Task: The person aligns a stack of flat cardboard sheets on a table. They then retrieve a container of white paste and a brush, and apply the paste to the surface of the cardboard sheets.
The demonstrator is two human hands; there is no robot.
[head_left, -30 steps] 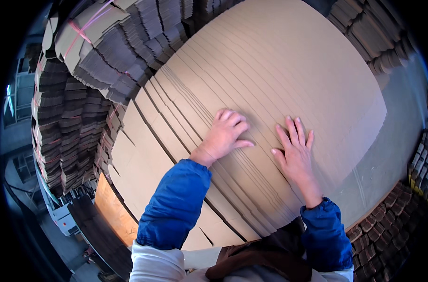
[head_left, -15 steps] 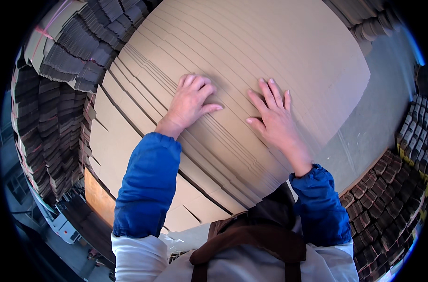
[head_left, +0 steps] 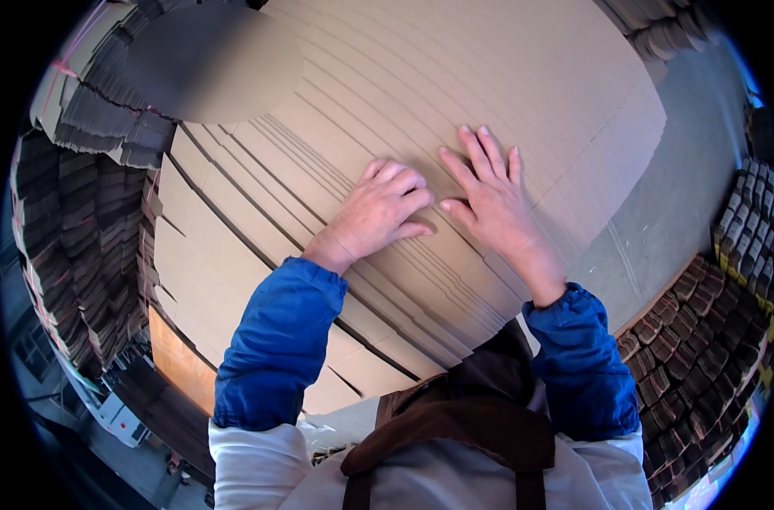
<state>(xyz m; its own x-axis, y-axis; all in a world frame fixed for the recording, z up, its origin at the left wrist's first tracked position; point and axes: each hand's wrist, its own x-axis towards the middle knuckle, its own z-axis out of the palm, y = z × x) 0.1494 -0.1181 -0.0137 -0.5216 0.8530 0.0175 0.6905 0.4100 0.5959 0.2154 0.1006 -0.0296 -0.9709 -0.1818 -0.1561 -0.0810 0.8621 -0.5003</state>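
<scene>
A big fanned stack of flat brown cardboard sheets [head_left: 489, 76] fills the middle of the head view, their stepped edges running diagonally. My left hand [head_left: 378, 212] rests on the sheets with its fingers curled against the stepped edges. My right hand [head_left: 489, 200] lies flat beside it, fingers spread and pressed on the top sheets, thumb almost touching the left hand. Neither hand grips anything. Both forearms wear blue sleeve covers over white sleeves, and a brown apron shows at the bottom.
Tall piles of bundled flat cardboard [head_left: 73, 221] stand at the left and top left. More bundles [head_left: 701, 357] are stacked at the lower right. A strip of grey floor [head_left: 684, 195] runs along the right of the sheets. An orange board edge [head_left: 179, 361] shows at the lower left.
My two hands have drawn together, from well apart to nearly touching. The view has shifted, so the sheets and hands sit differently in the frame.
</scene>
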